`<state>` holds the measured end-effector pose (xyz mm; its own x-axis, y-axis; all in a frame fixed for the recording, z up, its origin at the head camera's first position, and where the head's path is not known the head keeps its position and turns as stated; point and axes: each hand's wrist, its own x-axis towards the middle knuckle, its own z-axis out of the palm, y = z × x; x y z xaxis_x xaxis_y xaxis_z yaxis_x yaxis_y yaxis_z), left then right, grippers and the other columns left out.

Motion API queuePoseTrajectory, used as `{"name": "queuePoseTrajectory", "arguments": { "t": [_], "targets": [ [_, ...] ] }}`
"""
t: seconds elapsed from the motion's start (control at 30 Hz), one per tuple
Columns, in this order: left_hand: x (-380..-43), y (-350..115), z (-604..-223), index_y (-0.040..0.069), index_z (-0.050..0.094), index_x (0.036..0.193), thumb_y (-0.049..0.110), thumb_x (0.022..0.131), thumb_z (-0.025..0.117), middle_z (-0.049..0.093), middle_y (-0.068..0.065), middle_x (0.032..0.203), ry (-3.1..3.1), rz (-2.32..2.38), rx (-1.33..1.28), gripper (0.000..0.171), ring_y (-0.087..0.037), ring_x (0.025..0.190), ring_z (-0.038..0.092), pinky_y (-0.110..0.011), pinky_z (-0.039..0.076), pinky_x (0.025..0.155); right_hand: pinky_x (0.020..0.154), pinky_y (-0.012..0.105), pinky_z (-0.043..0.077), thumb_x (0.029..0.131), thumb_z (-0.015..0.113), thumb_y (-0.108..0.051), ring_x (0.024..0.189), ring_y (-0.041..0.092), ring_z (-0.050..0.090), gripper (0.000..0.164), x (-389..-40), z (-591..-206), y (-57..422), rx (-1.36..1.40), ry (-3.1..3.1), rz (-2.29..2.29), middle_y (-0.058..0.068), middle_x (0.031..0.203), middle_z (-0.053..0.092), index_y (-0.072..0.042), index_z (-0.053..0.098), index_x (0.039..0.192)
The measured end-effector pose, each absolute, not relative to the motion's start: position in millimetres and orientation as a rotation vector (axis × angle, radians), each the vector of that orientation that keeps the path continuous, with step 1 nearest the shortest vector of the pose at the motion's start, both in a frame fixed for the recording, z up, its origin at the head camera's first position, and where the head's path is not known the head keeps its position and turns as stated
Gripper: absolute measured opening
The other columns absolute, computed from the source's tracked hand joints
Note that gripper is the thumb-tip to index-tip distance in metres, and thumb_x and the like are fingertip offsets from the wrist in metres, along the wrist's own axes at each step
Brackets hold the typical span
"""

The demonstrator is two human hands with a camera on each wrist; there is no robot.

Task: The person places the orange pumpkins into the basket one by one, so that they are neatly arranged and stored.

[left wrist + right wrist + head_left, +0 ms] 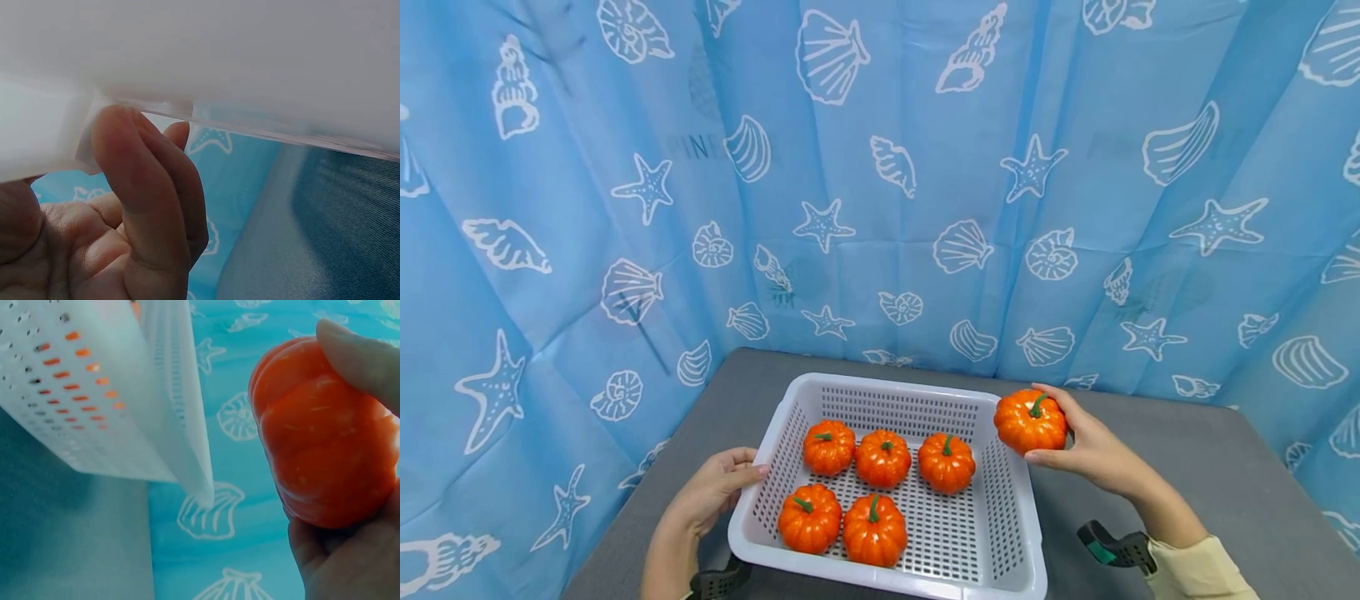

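A white plastic basket (1009, 500) with slotted walls stands on the table. Inside lie several small orange pumpkins with green stems: three in a back row, among them the middle one (883, 459), and two in front, the left one (809, 518) beside another. My left hand (717, 487) grips the basket's left rim; in the left wrist view its fingers (147, 187) curl at the pale edge. My right hand (1093, 446) holds another pumpkin (1028, 423) between thumb and fingers, at the basket's back right corner. The right wrist view shows this pumpkin (325, 437) apart from the basket wall.
The grey table (1180, 467) extends to both sides of the basket. A blue curtain (865, 183) with white shells and starfish hangs behind it and along the sides. Dark straps (1116, 550) circle both wrists.
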<state>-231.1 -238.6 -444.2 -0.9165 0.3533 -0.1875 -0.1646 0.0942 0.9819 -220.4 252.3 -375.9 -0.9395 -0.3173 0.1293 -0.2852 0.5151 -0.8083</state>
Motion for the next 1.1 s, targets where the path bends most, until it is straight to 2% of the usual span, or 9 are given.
{"name": "queuePoseTrajectory", "arguments": {
  "t": [0.17,0.37,0.67,0.9,1.1],
  "targets": [
    [-231.8,-238.4,-445.3,-0.016,0.041,0.123,0.02,0.095,0.057,0.068,-0.012,0.101,2.01,1.876,0.172,0.048,-0.024,0.09,0.069,-0.043,0.057,0.077,0.08,0.024,0.052,0.079,0.076,-0.016,0.107,0.021,0.053,0.084,-226.2,-377.1,243.7,-0.597,2.655,-1.404,0.023,0.133,0.044,-0.003,0.024,0.145],
    [-231.9,-238.4,-445.5,-0.016,0.041,0.123,0.021,0.095,0.058,0.067,-0.014,0.102,2.009,1.883,0.174,0.049,-0.026,0.091,0.069,-0.044,0.057,0.077,0.081,0.026,0.053,0.079,0.076,-0.018,0.11,0.03,0.053,0.086,-231.7,-376.6,232.9,-0.645,2.528,-1.372,0.023,0.131,0.046,-0.004,0.023,0.145],
    [-232.5,-238.5,-448.2,-0.015,0.041,0.124,0.022,0.095,0.057,0.067,-0.014,0.104,2.002,1.886,0.156,0.049,-0.027,0.091,0.069,-0.045,0.057,0.077,0.082,0.027,0.053,0.079,0.075,-0.018,0.105,0.022,0.057,0.085,-238.8,-369.8,216.9,-0.775,2.36,-1.262,0.021,0.129,0.048,-0.001,0.024,0.145],
    [-232.5,-239.2,-448.2,-0.015,0.041,0.124,0.022,0.095,0.057,0.067,-0.014,0.104,2.0,1.882,0.169,0.05,-0.026,0.091,0.069,-0.045,0.057,0.077,0.084,0.025,0.051,0.08,0.075,-0.021,0.11,0.027,0.054,0.086,-245.1,-370.5,210.6,-0.782,2.292,-1.16,0.021,0.135,0.045,-0.001,0.024,0.146],
    [-233.0,-239.9,-447.4,-0.015,0.042,0.123,0.022,0.095,0.057,0.067,-0.013,0.103,2.003,1.88,0.176,0.049,-0.026,0.09,0.069,-0.045,0.057,0.077,0.09,0.027,0.047,0.076,0.078,-0.023,0.114,0.029,0.05,0.091,-247.3,-371.2,203.1,-0.821,2.301,-1.04,0.02,0.137,0.043,-0.001,0.025,0.146]
  ]
}}
